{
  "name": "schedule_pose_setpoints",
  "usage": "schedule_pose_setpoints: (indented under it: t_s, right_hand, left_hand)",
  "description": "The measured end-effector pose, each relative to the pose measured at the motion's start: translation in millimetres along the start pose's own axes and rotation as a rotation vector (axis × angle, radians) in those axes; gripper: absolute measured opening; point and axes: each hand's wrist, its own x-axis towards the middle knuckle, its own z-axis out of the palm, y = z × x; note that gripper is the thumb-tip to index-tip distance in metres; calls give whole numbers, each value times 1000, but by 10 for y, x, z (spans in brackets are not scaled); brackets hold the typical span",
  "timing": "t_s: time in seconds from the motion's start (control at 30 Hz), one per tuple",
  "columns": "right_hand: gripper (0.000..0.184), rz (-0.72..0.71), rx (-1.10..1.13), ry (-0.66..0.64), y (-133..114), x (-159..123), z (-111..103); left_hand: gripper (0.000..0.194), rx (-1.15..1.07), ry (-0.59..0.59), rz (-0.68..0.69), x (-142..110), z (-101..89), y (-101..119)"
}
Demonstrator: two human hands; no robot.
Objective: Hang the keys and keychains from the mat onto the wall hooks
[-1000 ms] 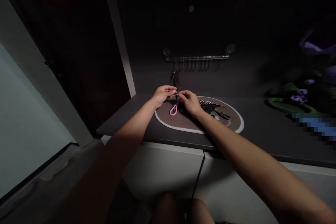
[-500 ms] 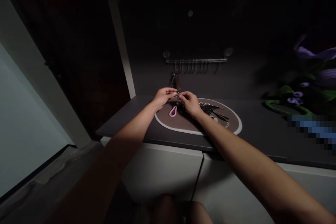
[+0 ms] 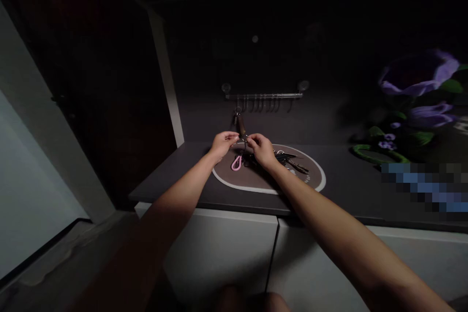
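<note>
Over the mat, my right hand (image 3: 262, 149) pinches a small metal key ring (image 3: 244, 138) between thumb and fingertips. A strap with a pink loop (image 3: 237, 163) lies below, and a thin dark piece seems to run from the ring toward it. To the left, my left hand (image 3: 222, 145) has its fingers stretched toward the ring, a small gap between them and it. Just behind the fingertips a brown key fob (image 3: 241, 125) hangs from the hook rail. Dark keys and cords (image 3: 288, 158) are heaped beside my right wrist, partly hidden by it.
An oval brown mat (image 3: 234, 181) with a pale rim lies on the dark counter (image 3: 164, 170). A clear rail (image 3: 265, 96) with several hooks is fixed to the wall. Purple flowers (image 3: 427, 112) stand at the right. White cabinet doors (image 3: 219, 243) are below.
My left fingertips have drawn slightly away from the ring, while my right hand still pinches it. The view has shifted, so the rail and mat appear lower and further left.
</note>
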Motion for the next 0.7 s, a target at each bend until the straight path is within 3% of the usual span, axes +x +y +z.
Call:
schedule_pose_setpoints:
  t_s: [0.4, 0.53, 0.7]
  right_hand:
    - [11, 192, 464, 38, -298, 318, -6]
    - [5, 212, 495, 54, -410, 533, -4]
    - [16, 324, 499, 70, -496, 781, 49]
  left_hand:
    - [11, 77, 48, 30, 30, 26, -76]
    - [9, 54, 56, -2, 23, 38, -74]
    - [9, 35, 55, -41, -6, 41, -55]
